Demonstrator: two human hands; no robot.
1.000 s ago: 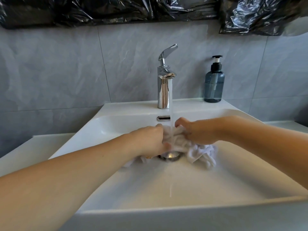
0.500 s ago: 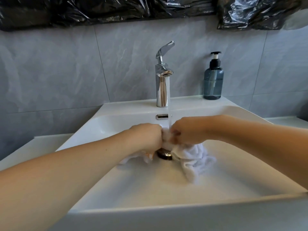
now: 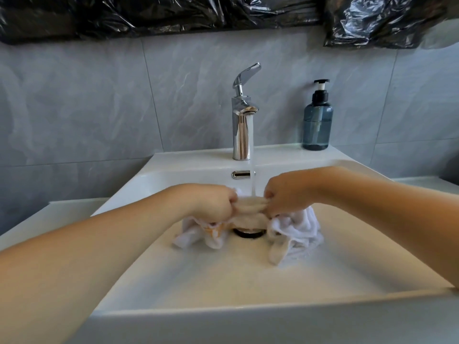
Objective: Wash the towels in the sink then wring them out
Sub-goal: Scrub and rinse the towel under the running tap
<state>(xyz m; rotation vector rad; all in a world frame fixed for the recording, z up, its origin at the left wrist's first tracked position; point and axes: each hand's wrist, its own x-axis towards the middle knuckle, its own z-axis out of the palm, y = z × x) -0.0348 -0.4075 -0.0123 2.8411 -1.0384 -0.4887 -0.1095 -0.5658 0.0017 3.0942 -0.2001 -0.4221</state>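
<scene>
A wet white towel (image 3: 295, 232) lies bunched in the white sink (image 3: 223, 274), over the drain (image 3: 249, 232). My left hand (image 3: 213, 202) grips its left part and my right hand (image 3: 288, 197) grips its right part. Between the two fists a short stretch of towel is pulled taut. Water runs from the chrome tap (image 3: 242, 125) straight onto that stretch. Loose folds hang from both fists onto the basin floor, with a trace of orange on the left folds.
A blue-grey soap pump bottle (image 3: 318, 120) stands on the sink ledge at the back right. Grey tiles form the wall behind. Black plastic sheeting (image 3: 173, 16) hangs along the top. A white counter (image 3: 37, 219) lies left of the basin.
My two hands have drawn apart, stretching the towel between them under the water. Before, the fists were pressed together on the bunched towel.
</scene>
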